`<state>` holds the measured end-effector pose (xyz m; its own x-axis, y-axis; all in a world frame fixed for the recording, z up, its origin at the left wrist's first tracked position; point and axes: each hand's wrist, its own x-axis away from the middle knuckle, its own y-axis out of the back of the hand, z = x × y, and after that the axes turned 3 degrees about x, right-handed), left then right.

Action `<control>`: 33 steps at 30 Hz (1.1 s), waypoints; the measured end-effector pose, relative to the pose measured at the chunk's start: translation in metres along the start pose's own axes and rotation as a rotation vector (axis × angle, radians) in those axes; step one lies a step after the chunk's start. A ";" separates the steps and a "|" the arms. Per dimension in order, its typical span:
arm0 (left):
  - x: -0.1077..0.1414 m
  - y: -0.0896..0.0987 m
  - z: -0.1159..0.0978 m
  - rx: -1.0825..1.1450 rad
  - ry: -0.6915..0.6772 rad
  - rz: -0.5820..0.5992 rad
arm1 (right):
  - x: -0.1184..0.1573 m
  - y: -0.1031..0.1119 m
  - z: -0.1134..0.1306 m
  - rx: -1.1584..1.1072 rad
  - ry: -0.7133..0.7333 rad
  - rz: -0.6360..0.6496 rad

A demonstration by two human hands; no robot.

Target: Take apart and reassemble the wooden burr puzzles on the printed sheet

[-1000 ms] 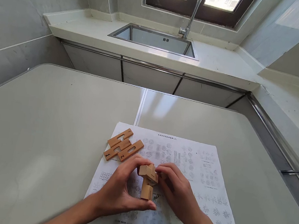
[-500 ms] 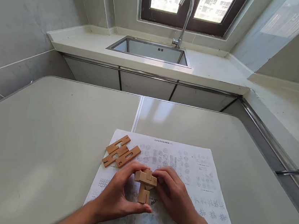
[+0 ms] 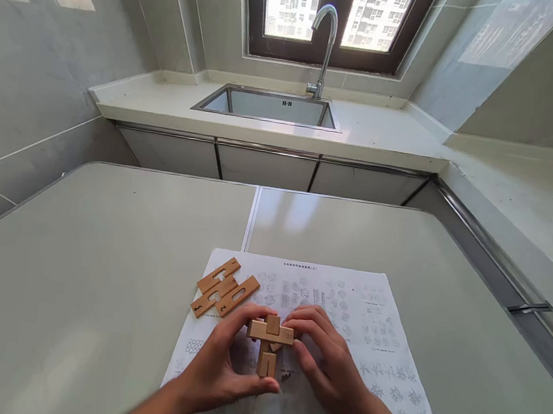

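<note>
Several interlocked wooden blocks point(image 3: 271, 332) form an assembly above a printed paper sheet point(image 3: 344, 309). My left hand point(image 3: 225, 355) holds it from the left, with the thumb at its lower end and the fingers at its top. My right hand point(image 3: 325, 361) has its fingertips at the right end of the crosswise block; thumb and fingers are slightly apart there. Three flat wooden pieces with cut-outs lie at the sheet's upper left: one on top point(image 3: 218, 275), a middle one point(image 3: 214, 297) and one marked 2 point(image 3: 238, 296).
The sheet lies on a pale table point(image 3: 98, 266) with a seam down its middle. Beyond the table are a counter point(image 3: 376, 135) with a sink point(image 3: 269, 105), a faucet point(image 3: 328, 52) and a window. Another counter point(image 3: 534, 198) runs along the right.
The view has tilted up and shifted slightly. The block assembly has turned a little, so its crosswise block looks more level. My right thumb has moved up toward the block's right end.
</note>
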<state>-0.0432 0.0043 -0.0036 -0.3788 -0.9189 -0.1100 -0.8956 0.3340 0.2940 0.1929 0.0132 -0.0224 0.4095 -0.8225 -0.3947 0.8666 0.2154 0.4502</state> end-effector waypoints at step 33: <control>-0.005 0.007 0.002 -0.185 0.018 -0.039 | 0.005 -0.004 -0.006 -0.318 -0.488 -0.206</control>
<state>-0.0481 0.0117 -0.0029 -0.3388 -0.9347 -0.1077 -0.8505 0.2553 0.4598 0.1929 0.0117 -0.0310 0.1123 -0.9937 -0.0023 0.9873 0.1113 0.1136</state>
